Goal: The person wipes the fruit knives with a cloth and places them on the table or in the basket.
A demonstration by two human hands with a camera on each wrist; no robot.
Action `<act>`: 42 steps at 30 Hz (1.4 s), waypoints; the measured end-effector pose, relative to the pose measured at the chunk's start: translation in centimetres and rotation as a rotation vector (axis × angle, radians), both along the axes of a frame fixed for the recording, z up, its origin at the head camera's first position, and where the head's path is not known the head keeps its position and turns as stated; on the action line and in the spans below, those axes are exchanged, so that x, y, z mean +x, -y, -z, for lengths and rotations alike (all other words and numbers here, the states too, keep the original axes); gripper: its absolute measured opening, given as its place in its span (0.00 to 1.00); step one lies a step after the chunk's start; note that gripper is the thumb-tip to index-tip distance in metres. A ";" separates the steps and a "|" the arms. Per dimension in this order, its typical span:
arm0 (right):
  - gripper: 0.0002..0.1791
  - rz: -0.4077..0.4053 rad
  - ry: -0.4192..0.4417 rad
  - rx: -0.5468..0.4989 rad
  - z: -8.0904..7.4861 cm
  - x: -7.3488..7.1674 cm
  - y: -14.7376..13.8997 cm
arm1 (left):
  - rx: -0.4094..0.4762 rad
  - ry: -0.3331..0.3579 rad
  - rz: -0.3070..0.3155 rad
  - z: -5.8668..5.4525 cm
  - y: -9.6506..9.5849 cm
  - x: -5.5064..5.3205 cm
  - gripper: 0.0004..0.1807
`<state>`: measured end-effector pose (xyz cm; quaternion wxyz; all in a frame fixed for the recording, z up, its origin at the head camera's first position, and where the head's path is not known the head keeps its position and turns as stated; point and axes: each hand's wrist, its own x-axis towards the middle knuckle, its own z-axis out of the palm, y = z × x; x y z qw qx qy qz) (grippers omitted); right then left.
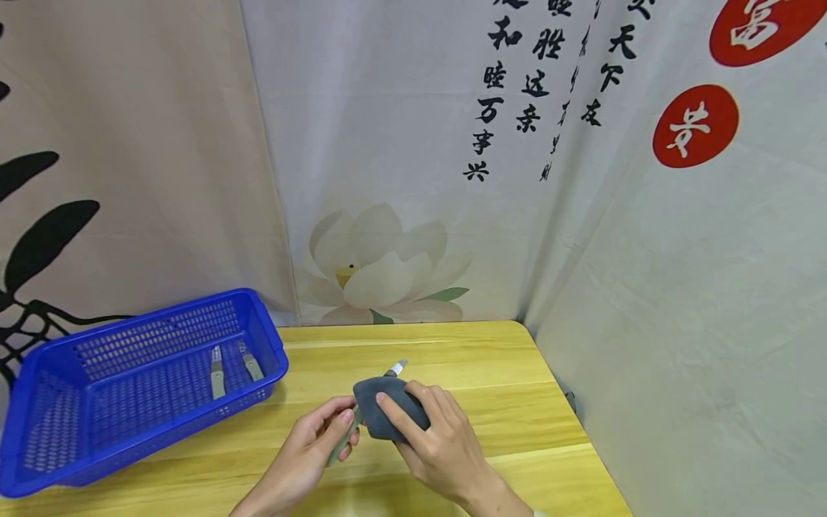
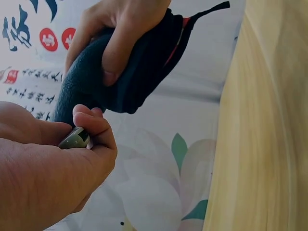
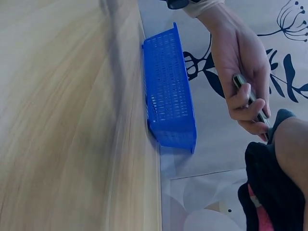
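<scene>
My left hand grips the grey-green handle of a small knife, whose silver tip points away from me. In the left wrist view the handle's end shows between thumb and fingers. With my right hand I hold a dark grey-blue cloth wrapped over the knife's middle, the blade tip sticking out beyond it. A black and red edge with a loose strap shows on the cloth in the left wrist view. Most of the blade is hidden under the cloth.
A blue perforated plastic basket stands on the left of the wooden table. Two similar grey-handled tools, one beside another, lie in its right end. A printed curtain hangs behind the table.
</scene>
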<state>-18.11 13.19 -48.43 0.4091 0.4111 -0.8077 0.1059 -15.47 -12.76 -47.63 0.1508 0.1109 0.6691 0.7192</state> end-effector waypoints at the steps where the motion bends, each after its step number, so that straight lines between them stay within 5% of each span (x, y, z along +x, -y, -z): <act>1: 0.29 0.000 0.004 0.007 0.0 0.1 0.1 | 0.000 0.000 0.003 0.0 0.0 0.0 0.31; 10: 0.33 0.052 0.004 0.036 0.2 -0.2 -0.2 | -0.029 -0.054 -0.004 0.1 0.1 0.2 0.29; 16: 0.47 0.077 -0.013 0.039 -0.1 -0.6 -0.4 | -0.007 -0.086 0.024 0.1 0.2 0.3 0.28; 35: 0.29 0.128 -0.018 -0.028 0.2 -2.8 -2.3 | -0.009 -0.061 0.032 0.1 0.5 0.4 0.28; 42: 0.40 0.167 0.026 -0.080 0.2 -3.4 -3.4 | 0.004 -0.039 0.033 0.2 0.6 0.5 0.28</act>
